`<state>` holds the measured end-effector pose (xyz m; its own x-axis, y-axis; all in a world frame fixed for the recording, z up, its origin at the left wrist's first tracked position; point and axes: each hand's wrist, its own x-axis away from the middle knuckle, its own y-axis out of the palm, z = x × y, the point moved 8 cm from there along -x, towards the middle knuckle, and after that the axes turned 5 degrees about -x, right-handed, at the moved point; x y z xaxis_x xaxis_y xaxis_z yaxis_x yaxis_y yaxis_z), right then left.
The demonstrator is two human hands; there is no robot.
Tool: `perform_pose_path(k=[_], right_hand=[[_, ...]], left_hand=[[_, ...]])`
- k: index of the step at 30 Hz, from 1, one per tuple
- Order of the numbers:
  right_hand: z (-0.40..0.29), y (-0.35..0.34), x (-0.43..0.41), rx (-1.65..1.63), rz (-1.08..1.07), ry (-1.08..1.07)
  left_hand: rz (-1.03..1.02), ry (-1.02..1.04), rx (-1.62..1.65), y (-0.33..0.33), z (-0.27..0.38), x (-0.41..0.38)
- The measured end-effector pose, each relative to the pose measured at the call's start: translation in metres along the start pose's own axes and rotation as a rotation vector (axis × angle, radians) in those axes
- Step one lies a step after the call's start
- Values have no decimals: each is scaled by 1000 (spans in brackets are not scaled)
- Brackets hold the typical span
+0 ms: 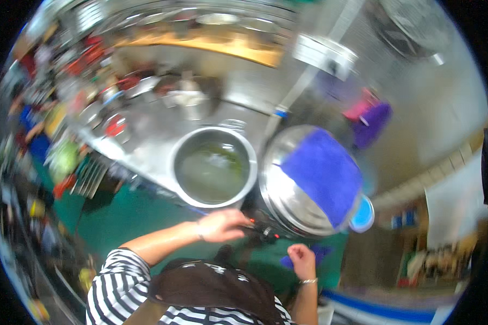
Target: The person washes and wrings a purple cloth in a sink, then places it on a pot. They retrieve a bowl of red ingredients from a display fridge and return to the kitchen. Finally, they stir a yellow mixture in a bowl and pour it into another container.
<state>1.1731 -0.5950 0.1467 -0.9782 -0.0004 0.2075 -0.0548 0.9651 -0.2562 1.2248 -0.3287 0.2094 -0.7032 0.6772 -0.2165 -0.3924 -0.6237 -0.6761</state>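
Observation:
My left hand reaches over the counter's front edge, fingers extended and apart. Its fingertips are beside a dark control knob with small red lights; contact cannot be made out. Just beyond that hand stands a large metal pot of cloudy, greenish liquid. To its right is a wide round steel vessel with a metal lid, partly covered by a blue-purple cloth. Lower right, my right hand is curled, with purple cloth showing behind it. Whether the fingers grip that cloth is blurred.
A blue-topped round container stands right of the lidded vessel. Beyond the pot, a steel counter carries bowls and a white container. Purple and pink cloths lie behind the vessel. Another person's arm is at far left.

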Motion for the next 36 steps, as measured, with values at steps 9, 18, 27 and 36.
perform_pose_path(k=[9, 18, 27, 36], right_hand=[[-29, 335, 62, 5, -777, -88], [-161, 659, 279, -201, -1474, -117], [-195, 883, 563, 53, -2104, 244], [-140, 907, 827, 669, -2988, 278]], left_hand=[[297, -637, 99, 18, -37, 325], [1324, -816, 298, -4, 33, 622], [2123, -894, 90, -25, 251, 878], [2558, -836, -1, 59, 386, 1025]])
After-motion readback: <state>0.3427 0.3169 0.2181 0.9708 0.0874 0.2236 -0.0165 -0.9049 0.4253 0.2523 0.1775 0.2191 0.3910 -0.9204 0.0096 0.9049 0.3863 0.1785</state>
